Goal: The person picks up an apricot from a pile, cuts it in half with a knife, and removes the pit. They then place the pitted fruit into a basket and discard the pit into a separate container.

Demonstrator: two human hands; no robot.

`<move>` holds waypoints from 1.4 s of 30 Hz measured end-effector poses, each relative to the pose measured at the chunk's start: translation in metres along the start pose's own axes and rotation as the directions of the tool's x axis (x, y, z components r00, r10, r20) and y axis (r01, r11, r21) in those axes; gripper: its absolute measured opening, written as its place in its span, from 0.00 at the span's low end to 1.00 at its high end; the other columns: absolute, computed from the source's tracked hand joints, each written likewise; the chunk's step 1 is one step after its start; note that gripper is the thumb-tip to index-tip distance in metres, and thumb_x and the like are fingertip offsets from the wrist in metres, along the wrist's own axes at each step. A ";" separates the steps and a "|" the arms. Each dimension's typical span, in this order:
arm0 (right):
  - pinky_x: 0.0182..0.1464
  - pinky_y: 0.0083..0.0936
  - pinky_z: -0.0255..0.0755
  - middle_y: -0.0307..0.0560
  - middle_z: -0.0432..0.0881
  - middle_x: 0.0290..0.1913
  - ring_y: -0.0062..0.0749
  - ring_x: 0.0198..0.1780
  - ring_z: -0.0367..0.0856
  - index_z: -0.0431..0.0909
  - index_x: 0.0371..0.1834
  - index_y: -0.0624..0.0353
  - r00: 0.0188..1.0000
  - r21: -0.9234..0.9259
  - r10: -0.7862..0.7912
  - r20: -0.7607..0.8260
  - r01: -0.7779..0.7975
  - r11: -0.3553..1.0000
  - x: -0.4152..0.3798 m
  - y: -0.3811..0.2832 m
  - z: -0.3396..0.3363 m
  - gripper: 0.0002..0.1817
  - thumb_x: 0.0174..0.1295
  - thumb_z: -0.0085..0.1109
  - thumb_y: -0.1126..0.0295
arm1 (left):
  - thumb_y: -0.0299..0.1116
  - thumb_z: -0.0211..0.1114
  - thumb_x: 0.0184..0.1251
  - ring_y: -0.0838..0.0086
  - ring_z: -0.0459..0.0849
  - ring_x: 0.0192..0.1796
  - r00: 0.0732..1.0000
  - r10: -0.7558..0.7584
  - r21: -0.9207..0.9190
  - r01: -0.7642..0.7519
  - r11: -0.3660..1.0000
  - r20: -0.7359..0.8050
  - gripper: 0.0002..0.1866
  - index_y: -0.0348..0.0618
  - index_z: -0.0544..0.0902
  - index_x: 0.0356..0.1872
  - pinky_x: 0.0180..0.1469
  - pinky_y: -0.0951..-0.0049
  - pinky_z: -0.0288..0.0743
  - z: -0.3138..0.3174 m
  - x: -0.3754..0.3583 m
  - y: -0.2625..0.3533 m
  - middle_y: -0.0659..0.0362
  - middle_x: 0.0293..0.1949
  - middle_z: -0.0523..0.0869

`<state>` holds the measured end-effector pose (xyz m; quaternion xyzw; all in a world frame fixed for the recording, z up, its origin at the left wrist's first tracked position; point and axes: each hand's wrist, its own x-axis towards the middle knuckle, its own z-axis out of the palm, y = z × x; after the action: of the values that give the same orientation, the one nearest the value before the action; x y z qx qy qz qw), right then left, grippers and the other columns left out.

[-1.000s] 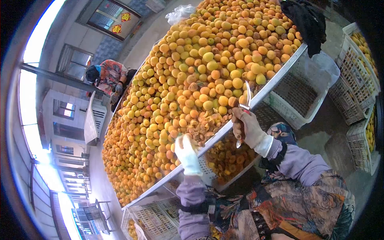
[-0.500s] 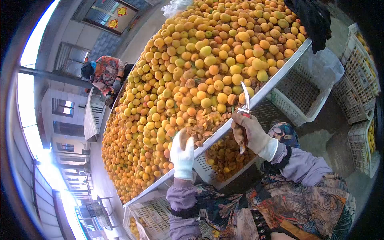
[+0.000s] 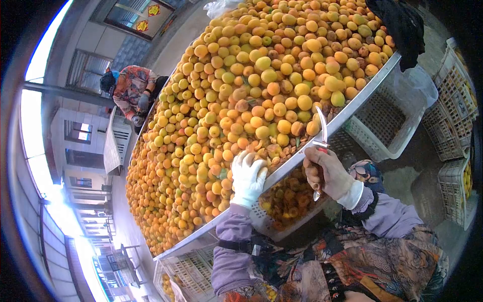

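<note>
The white-gloved left hand (image 3: pixel 247 177) reaches into the heaped orange-yellow apricots (image 3: pixel 261 75) near the metal-rimmed table (image 3: pixel 352 103) edge, fingers loosely spread; the right hand (image 3: pixel 324 168) grips a small red-handled knife (image 3: pixel 321 132). Picking fruit; next, probably cutting.

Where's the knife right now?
In the head view the knife is right of centre, gripped in the right hand with its blade pointing up, beside the metal edge of the apricot table and above the white crate.
</note>
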<state>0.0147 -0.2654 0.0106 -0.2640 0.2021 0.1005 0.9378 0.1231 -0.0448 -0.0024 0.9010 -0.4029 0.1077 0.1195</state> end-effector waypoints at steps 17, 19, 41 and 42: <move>0.12 0.20 0.61 0.38 0.71 0.20 0.20 0.12 0.65 0.69 0.27 0.56 1.000 -0.018 0.012 0.015 -0.011 1.000 0.001 0.007 0.008 0.11 0.62 0.56 0.63 | 0.36 0.66 0.48 0.53 0.69 0.57 0.994 0.082 0.195 -0.095 0.976 0.072 0.12 0.48 0.79 0.35 0.63 0.51 0.59 -0.012 -0.015 -0.070 0.52 0.48 0.76; 0.12 0.20 0.61 0.37 0.70 0.18 0.20 0.12 0.65 0.70 0.26 0.57 0.999 -0.055 0.032 0.029 -0.031 0.998 -0.001 0.007 0.007 0.12 0.62 0.55 0.63 | 0.37 0.66 0.49 0.51 0.68 0.57 0.995 0.049 0.203 -0.066 0.977 0.087 0.12 0.49 0.80 0.36 0.63 0.51 0.58 -0.013 -0.014 -0.069 0.52 0.48 0.76; 0.21 0.14 0.61 0.32 0.71 0.22 0.13 0.20 0.66 0.72 0.40 0.57 0.998 -0.490 -0.031 0.052 0.052 0.870 0.006 0.030 0.014 0.12 0.61 0.58 0.62 | 0.36 0.65 0.51 0.57 0.72 0.56 0.942 -0.334 0.051 0.332 0.942 0.035 0.29 0.51 0.72 0.58 0.57 0.61 0.67 0.005 0.104 -0.125 0.53 0.53 0.75; 0.21 0.14 0.61 0.32 0.71 0.22 0.13 0.20 0.66 0.72 0.40 0.57 0.998 -0.494 -0.024 0.052 0.047 0.868 0.008 0.030 0.011 0.12 0.61 0.58 0.62 | 0.36 0.65 0.51 0.57 0.72 0.55 0.943 -0.333 0.060 0.331 0.942 0.022 0.28 0.50 0.72 0.58 0.57 0.61 0.67 0.004 0.103 -0.122 0.52 0.52 0.76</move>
<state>0.0166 -0.2333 0.0016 -0.4966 0.1440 0.1373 0.8449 0.2823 -0.0387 0.0083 0.9606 -0.2440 0.0828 0.1045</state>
